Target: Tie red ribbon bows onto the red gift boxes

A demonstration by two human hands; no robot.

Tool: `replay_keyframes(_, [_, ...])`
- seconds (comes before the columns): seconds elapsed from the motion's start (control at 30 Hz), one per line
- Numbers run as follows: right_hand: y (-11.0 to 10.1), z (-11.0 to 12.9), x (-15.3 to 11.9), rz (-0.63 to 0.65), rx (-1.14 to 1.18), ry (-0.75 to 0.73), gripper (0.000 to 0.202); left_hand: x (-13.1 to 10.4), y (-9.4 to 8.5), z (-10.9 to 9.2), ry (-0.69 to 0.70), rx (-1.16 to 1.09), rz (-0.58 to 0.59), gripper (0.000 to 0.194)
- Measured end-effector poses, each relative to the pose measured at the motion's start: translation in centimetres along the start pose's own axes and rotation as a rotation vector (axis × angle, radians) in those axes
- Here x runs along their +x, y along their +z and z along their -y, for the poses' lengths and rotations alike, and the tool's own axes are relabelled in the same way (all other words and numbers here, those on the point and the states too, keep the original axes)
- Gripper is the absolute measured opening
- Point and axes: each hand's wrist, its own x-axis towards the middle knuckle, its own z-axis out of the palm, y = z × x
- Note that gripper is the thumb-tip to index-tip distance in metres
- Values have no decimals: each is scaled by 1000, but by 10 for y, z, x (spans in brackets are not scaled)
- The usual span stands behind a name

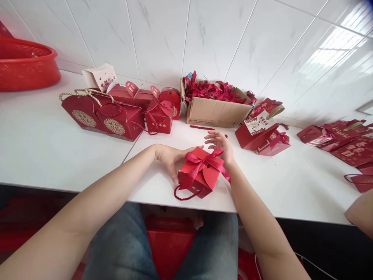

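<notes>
Red card is noted in the gift box (208, 175), placed between the hands near the front edge of the table (309, 182). Low weight and easily dented walls are expected; the side walls are best gripped, since the ribbon bow (204, 161) is judged slippery. The left hand (170, 156) is spread around the left side; the right hand (221, 147) is held spread, fingers half curled, beside the far right corner. More room is offered sideways than behind, where movement is limited by the carton (220, 112).
</notes>
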Motion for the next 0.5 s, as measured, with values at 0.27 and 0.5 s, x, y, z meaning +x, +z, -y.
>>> replay_keyframes(0.27, [-11, 8, 3, -96, 17, -50, 43, 5, -3, 5, 34, -259, -313, 91])
replay_keyframes(0.5, [-8, 3, -7, -27, -303, -257, 72, 6, -15, 13, -45, -324, -803, 76])
